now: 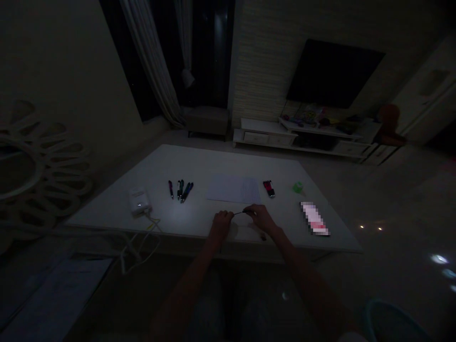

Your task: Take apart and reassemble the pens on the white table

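The room was dimly lit, with a curtain [151, 57] hanging at the far window, a wall-mounted television [335, 73] above a low white cabinet [267, 138], and a sunburst-framed mirror [46, 156] at the left of the view. A white table [228, 164] occupied the centre of the scene. Items were set out in a loose row across its middle, apparently spaced to remain within reach: a white power unit [138, 200], its cable [142, 242] trailing over the near edge; a cluster of pens [181, 191]; a sheet of paper [233, 189]; a smaller bundle of pens [269, 188]; and a small green object [298, 187]. A pink-and-white packet [315, 218], obscured by pixelation, lay nearer the right corner. The left hand [221, 223] and right hand [261, 217] were held close together near the table's edge, just short of the paper. Each appeared to pinch one end of a thin dark rod [239, 213], possibly a pen refill, which was kept level between them. Poor light prevented confirmation of the exact finger positions.
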`<move>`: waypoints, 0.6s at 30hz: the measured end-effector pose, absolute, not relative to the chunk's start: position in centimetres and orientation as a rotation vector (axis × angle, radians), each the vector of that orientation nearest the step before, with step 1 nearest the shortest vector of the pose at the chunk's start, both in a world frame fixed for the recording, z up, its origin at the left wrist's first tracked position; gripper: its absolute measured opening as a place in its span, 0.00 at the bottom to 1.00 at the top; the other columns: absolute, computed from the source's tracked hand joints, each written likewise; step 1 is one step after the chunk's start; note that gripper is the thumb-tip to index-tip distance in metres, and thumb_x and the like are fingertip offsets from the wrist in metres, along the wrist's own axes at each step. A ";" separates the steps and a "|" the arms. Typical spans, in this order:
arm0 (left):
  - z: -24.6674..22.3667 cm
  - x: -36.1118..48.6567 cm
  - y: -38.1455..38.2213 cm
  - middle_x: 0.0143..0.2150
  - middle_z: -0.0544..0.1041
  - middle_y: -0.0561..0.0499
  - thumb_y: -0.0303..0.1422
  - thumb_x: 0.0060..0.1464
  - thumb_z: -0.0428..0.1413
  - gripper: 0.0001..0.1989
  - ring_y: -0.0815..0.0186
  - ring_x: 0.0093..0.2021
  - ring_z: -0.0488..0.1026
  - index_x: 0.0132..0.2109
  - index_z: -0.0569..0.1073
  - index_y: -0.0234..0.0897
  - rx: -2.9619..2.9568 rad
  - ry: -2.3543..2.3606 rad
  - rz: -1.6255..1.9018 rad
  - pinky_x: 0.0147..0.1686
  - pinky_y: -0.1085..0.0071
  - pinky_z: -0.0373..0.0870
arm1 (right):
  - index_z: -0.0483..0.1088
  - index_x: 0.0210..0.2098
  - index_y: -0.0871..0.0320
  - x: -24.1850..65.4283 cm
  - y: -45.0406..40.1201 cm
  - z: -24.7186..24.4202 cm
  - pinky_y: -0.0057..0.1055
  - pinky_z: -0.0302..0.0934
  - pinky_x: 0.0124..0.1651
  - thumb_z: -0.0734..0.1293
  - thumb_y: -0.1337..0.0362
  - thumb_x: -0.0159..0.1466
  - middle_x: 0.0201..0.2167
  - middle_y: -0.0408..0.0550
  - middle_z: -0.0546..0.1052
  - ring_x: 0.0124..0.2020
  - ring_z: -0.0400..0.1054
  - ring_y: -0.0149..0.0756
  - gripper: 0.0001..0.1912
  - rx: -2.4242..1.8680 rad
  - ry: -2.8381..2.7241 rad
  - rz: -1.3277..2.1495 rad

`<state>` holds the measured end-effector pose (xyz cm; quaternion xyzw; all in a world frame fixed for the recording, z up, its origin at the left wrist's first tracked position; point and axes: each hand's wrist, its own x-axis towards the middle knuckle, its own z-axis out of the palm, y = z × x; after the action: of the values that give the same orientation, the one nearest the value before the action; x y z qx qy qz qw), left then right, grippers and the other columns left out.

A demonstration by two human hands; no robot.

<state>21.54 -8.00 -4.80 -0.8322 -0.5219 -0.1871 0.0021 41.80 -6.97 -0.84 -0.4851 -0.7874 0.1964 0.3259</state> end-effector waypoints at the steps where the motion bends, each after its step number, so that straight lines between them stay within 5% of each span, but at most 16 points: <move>1: -4.8 21.5 -8.0 0.38 0.70 0.48 0.30 0.61 0.44 0.09 0.63 0.40 0.65 0.42 0.67 0.39 -2.613 -1.641 -0.582 0.40 0.66 0.58 | 0.75 0.38 0.53 41.7 -6.9 -0.8 0.34 0.60 0.45 0.63 0.66 0.60 0.35 0.48 0.78 0.37 0.71 0.37 0.10 -1.272 -2.076 0.508; 9: -5.4 21.5 -7.7 0.38 0.71 0.48 0.31 0.60 0.47 0.07 0.63 0.41 0.66 0.44 0.67 0.38 -2.676 -1.581 -0.672 0.41 0.67 0.59 | 0.76 0.37 0.53 39.6 -6.5 -1.2 0.33 0.60 0.44 0.66 0.67 0.57 0.34 0.48 0.78 0.36 0.71 0.38 0.10 -1.253 -2.143 0.587; 18: -5.7 21.4 -7.8 0.40 0.72 0.47 0.30 0.60 0.46 0.09 0.62 0.42 0.67 0.46 0.66 0.38 -2.727 -1.570 -0.617 0.42 0.65 0.60 | 0.73 0.29 0.58 38.5 -6.4 -1.2 0.28 0.63 0.32 0.69 0.58 0.51 0.26 0.46 0.77 0.28 0.71 0.34 0.10 -1.304 -1.911 0.851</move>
<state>21.42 -7.83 -5.73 -0.8500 -0.4893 -0.1923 -0.0323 38.52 -6.42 -1.24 -0.4990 -0.7313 0.3258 0.3317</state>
